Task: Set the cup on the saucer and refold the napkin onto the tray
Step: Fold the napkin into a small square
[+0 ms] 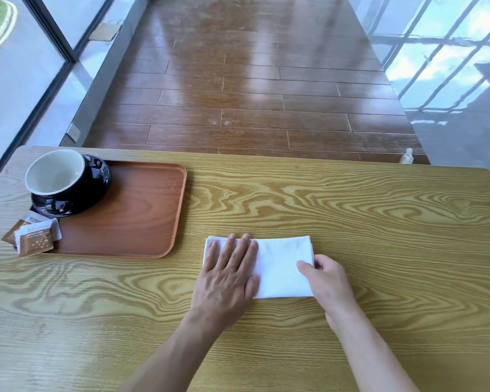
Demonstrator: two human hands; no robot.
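A black cup (57, 176) with a white inside stands on a black saucer (96, 188) at the far left end of a brown tray (142, 216). A white napkin (283, 267), folded into a rectangle, lies on the wooden table to the right of the tray. My left hand (227, 275) rests flat on the napkin's left half, fingers spread. My right hand (328, 281) pinches the napkin's right edge between thumb and fingers.
Two brown-and-white sachets (33, 236) lie at the tray's near left corner, partly over its rim. The wooden table (351, 216) extends right and toward me. Beyond its far edge are a brown plank floor and a small bottle (407, 157).
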